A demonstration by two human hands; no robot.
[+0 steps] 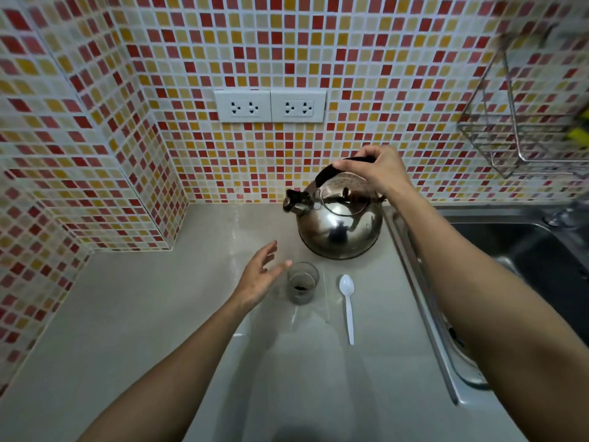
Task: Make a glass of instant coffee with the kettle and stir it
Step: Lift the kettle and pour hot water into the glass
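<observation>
The right hand point(374, 169) is closed around the black handle point(331, 169) on top of the kettle point(339, 224), which stands on the bench point(143, 314) with its spout point(294, 200) turned to the left. The glass point(302, 282) is below and to the left of this hand, near the kettle's base, so the spout already lies on the side of the glass; I judge that the pour needs a lift and a short carry toward the person, then a tilt to the left. The left hand point(259, 275) is much nearer to the glass: it is open, fingers spread, holding nothing, and one fingertip reaches just beside the rim; I cannot tell if it touches. The kettle is round, polished steel, mirror-like and probably slippery. The glass is small, clear and straight-walled, with a dark layer of coffee powder at the bottom. To the right of the glass lies a white plastic spoon point(347, 301), bowl away from the person, its long axis pointing toward them. The bench is smooth and grey.
</observation>
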